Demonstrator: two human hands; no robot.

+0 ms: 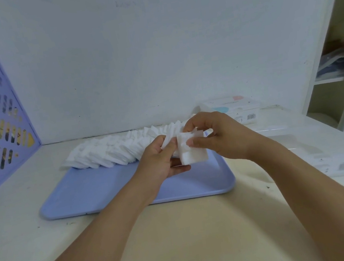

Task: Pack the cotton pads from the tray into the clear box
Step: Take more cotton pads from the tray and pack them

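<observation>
Both hands pinch one small stack of cotton pads (pixel 192 148) above the tray (pixel 99 190): left hand (pixel 160 158) at its nine o'clock edge, right hand (pixel 219 136) at three. Loose pads (pixel 111 149) lie at the tray's twelve o'clock rim.

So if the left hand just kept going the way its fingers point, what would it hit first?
Probably the right hand: the left hand points across the stack of pads they share. Depth is unclear.

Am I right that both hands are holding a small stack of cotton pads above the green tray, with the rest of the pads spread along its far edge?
Not quite: the tray is pale blue, not green. In the head view, both hands, left and right, do hold the small stack, with the remaining pads along the far edge.
</observation>
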